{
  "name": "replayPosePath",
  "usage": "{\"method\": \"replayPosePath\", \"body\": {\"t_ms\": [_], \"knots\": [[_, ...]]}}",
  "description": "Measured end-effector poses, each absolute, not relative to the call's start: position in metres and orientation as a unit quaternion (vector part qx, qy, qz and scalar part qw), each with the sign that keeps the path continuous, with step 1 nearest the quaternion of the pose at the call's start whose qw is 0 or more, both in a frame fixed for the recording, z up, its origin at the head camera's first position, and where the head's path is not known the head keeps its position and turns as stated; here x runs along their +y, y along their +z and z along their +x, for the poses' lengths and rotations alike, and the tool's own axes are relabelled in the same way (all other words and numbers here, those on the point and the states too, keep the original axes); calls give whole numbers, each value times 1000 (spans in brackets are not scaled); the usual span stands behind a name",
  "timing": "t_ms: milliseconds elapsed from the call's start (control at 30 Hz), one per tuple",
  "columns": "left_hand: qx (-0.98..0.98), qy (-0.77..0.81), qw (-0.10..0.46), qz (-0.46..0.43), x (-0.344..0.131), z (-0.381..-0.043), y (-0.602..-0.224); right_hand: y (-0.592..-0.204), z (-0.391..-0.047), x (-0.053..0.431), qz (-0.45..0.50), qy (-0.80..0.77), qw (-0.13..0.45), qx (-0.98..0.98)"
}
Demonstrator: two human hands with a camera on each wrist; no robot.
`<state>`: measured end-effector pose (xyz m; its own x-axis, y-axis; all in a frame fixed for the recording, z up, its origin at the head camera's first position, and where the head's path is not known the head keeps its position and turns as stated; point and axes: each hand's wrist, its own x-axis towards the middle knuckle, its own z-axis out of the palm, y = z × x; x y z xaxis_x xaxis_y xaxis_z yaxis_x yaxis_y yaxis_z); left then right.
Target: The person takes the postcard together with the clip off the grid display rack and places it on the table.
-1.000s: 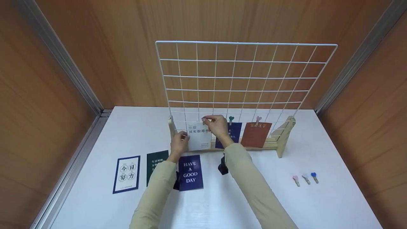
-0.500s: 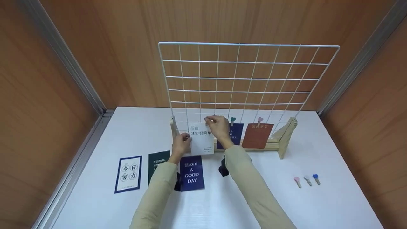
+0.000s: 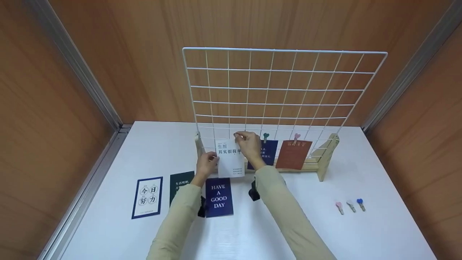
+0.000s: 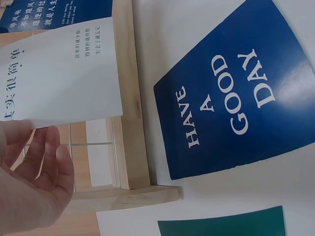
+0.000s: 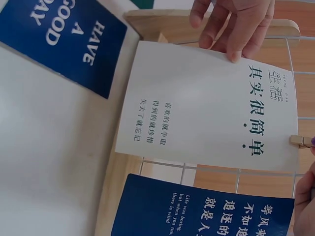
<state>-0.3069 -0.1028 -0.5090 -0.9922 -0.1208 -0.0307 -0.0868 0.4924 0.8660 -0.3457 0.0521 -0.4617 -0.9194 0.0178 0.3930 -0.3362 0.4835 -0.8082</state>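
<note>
A white card with dark Chinese lettering [image 3: 231, 160] stands upright in front of the lower left of a white wire grid [image 3: 267, 88]. My left hand [image 3: 206, 167] pinches the card's left edge between thumb and fingers, which shows closely in the left wrist view. At the card's top edge, my right hand [image 3: 249, 147] pinches a small wooden clothespin [image 5: 300, 141]; a bit of purple shows at its end, and the hand is mostly cut off in the right wrist view. To the right hang a blue card [image 3: 267, 153] under a green heart clothespin [image 3: 266, 137] and a red-brown card [image 3: 294, 154] under a pink one [image 3: 296, 138].
A wooden stand [image 3: 326, 157] supports the grid. Lying on the white table are a blue "HAVE A GOOD DAY" card [image 3: 219, 198], a partly covered green card [image 3: 180, 182] and a blue-bordered card [image 3: 147, 197]. Three heart clothespins [image 3: 351, 206] lie at the right.
The white card has come slightly lower against the stand, its bottom edge now below the wooden bar. Both hands keep their hold, and the whole view has shifted a little.
</note>
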Motion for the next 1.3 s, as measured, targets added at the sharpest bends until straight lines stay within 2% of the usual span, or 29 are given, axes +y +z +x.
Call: {"method": "replayPosePath", "body": {"t_ms": [533, 1000, 1300], "knots": [[-876, -480, 20, 30, -101, -304, -509, -460, -345, 63, 116, 526, 211, -815], [-880, -474, 37, 24, -104, -296, -517, -468, -335, 73, 120, 545, 138, -818], [-868, -494, 45, 20, -105, -289, -518, -473, -328, 91, 136, 548, 146, -812]]}}
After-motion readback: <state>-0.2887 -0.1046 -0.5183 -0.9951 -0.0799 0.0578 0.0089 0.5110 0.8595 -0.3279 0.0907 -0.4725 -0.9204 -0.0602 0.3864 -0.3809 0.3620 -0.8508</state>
